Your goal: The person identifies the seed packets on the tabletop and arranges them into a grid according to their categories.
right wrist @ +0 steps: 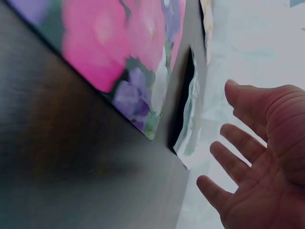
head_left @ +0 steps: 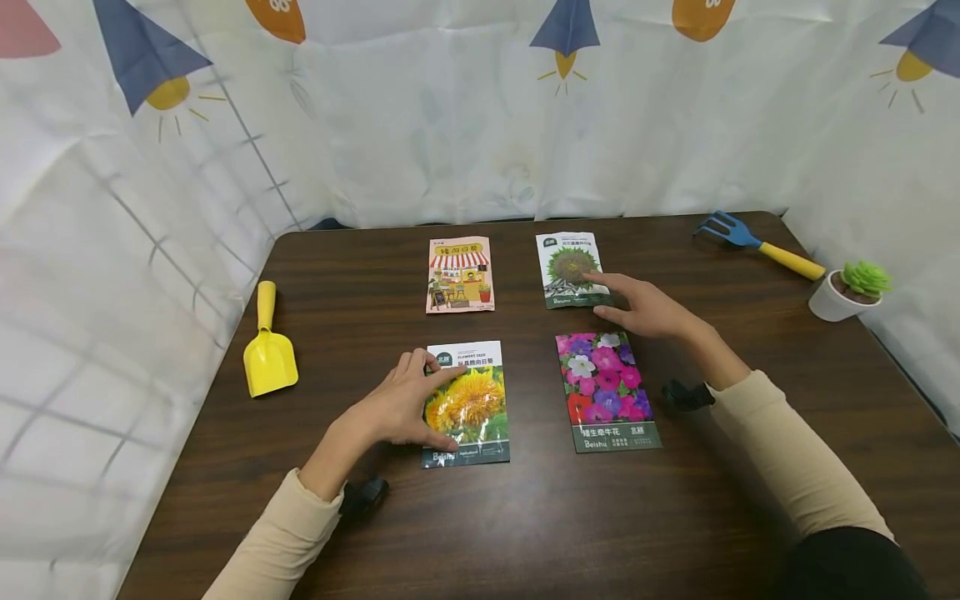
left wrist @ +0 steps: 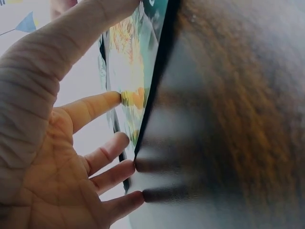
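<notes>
Four seed packets lie face up on the brown table. My left hand (head_left: 408, 400) rests at the left side of the yellow-flower seed packet (head_left: 468, 417), its fingers spread. In the left wrist view, the index fingertip (left wrist: 116, 98) meets that packet's printed face and the other fingers reach down beside its edge. My right hand (head_left: 647, 307) hovers at the lower right of the green-sunflower seed packet (head_left: 567, 265), fingers loosely extended, holding nothing. Nearer me is the pink-and-purple petunia seed packet (head_left: 606, 387). Behind the left hand's packet lies the pink shop-front packet (head_left: 459, 279).
A yellow toy shovel (head_left: 270, 358) lies at the left of the table (head_left: 517, 533). At the back right are a blue hand fork (head_left: 738, 233) with a yellow handle and a small potted succulent (head_left: 840, 300) near the edge. Patterned white curtains (head_left: 450, 125) surround the table's back and sides.
</notes>
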Demonstrator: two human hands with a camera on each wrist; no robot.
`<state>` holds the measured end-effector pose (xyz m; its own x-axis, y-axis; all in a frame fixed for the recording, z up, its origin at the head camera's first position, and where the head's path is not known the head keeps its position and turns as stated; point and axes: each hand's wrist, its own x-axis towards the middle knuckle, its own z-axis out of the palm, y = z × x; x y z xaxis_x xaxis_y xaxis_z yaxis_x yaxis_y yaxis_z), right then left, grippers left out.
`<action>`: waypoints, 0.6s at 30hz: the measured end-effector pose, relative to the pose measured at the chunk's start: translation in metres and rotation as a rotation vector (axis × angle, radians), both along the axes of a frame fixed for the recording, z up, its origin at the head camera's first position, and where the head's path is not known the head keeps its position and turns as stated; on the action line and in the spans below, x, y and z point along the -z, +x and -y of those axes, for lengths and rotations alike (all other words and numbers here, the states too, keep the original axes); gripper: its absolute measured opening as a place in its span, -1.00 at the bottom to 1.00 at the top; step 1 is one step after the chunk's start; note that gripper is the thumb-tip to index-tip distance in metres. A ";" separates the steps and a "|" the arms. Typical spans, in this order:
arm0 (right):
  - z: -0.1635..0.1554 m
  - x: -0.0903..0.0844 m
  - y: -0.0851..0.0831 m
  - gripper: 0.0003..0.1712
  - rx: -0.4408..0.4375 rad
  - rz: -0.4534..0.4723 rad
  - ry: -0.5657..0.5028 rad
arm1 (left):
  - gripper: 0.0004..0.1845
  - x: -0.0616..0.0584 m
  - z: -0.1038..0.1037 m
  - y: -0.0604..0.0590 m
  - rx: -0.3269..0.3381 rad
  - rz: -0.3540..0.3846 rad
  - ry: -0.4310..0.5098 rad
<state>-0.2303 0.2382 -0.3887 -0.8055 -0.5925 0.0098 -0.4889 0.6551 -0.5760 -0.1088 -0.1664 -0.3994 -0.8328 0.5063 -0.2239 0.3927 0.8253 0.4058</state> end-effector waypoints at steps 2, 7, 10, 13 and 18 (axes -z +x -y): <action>-0.004 0.001 0.009 -0.30 0.013 0.004 -0.012 | 0.15 0.000 0.000 0.000 0.008 -0.015 0.003; -0.013 0.005 0.028 -0.30 0.025 0.000 -0.025 | 0.10 0.002 0.000 -0.001 0.019 -0.068 0.000; -0.019 0.007 0.038 -0.29 0.029 -0.009 -0.031 | 0.07 0.003 0.000 -0.001 0.025 -0.095 -0.002; -0.024 0.009 0.047 -0.29 0.034 -0.021 -0.039 | 0.06 0.002 0.000 0.000 0.032 -0.123 0.003; -0.029 0.007 0.063 -0.28 0.058 -0.032 -0.047 | 0.02 0.001 0.001 0.002 0.026 -0.160 0.022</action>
<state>-0.1669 0.2672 -0.3955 -0.8373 -0.5431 0.0631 -0.4698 0.6554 -0.5914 -0.1073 -0.1679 -0.4004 -0.8433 0.5316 -0.0783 0.4751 0.8057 0.3538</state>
